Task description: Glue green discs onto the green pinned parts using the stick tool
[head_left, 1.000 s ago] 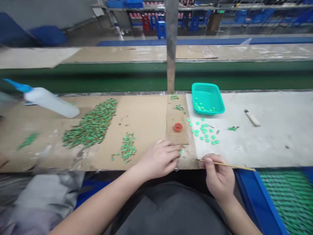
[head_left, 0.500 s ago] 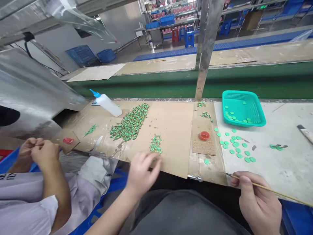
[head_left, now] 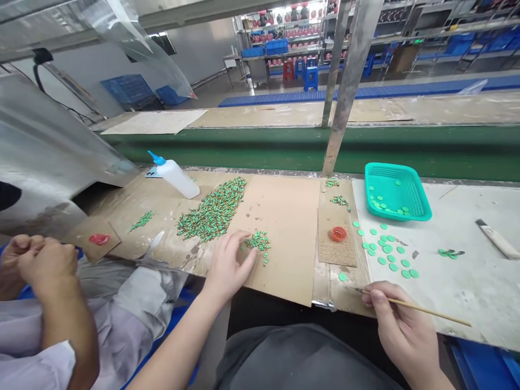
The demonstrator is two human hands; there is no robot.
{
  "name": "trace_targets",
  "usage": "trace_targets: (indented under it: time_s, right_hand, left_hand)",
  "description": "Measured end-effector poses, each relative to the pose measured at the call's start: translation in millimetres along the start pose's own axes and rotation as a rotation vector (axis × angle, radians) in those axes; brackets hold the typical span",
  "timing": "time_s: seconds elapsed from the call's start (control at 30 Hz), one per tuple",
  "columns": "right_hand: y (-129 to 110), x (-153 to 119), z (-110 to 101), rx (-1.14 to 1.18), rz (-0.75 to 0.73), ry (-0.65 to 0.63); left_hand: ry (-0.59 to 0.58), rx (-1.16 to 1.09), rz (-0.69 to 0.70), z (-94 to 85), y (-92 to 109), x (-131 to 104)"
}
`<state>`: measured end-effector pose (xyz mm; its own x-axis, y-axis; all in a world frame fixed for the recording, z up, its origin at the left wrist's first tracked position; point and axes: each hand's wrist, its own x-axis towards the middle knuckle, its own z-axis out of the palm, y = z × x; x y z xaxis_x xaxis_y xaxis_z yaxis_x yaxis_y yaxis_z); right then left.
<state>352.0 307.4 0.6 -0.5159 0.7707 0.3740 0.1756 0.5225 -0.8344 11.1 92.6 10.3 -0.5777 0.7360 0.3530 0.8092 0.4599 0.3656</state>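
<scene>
My left hand [head_left: 231, 262] reaches over the cardboard sheet [head_left: 286, 227], fingers apart, at the edge of a small cluster of green and gold pieces [head_left: 259, 239]. Whether a fingertip touches a piece I cannot tell. Just beyond lies a larger heap of the same pieces [head_left: 213, 210]. My right hand [head_left: 400, 319] is closed around a thin paintbrush [head_left: 426, 310], its dark tip pointing left. Near that tip sits one green disc [head_left: 342, 277]. A small red cup [head_left: 338, 234] rests on a brown board [head_left: 336, 254], with several green discs [head_left: 387, 249] scattered to its right.
A teal basket [head_left: 398, 192] with several discs stands at the back right, and a knife-like tool [head_left: 498, 239] lies farther right. A white bottle [head_left: 179, 179] leans at the left. Another person's hands [head_left: 40, 265] are at the far left. A metal post [head_left: 345, 92] rises behind the table.
My left hand has moved forward and left, to the small cluster. My right hand has shifted left with the paintbrush. The whole view has shifted slightly.
</scene>
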Motion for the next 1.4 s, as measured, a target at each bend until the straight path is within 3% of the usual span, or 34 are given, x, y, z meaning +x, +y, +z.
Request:
trace_targets:
  time_s: [0.13,0.33,0.5,0.8,0.93,1.13,1.23,1.3,1.4]
  right_hand:
    - [-7,0,-1,-0.046,0.029,-0.025]
    - [-10,10,2,-0.05,-0.059,-0.099]
    - [-20,6,9,-0.059,0.013,-0.048]
    - [-12,13,6,-0.084,-0.137,-0.112]
    - [-9,13,4,-0.077,-0.132,-0.135]
    - [-2,11,3,-0.097,-0.095,-0.143]
    - [0,11,4,-0.099,-0.107,-0.162]
    - [-1,11,4,-0.093,-0.119,-0.177]
    - [-4,12,3,-0.088,-0.113,-0.18]
  left_hand:
    - [-0.112,0.02,-0.006,-0.6,-5,-3]
    - [-0.258,-0.018,0.025,23.1,9,18]
    - [-0.277,-0.078,0.091,36.1,17,47]
    - [-0.242,-0.121,0.167,52.0,18,99]
    - [-0.225,-0.12,0.146,41.8,16,97]
    - [-0.253,-0.058,0.086,26.4,15,43]
    - [-0.239,-0.033,0.063,23.0,17,31]
    - [-0.208,-0.015,0.034,16.0,13,39]
    - [-0.136,0.044,-0.057,-3.5,-8,77]
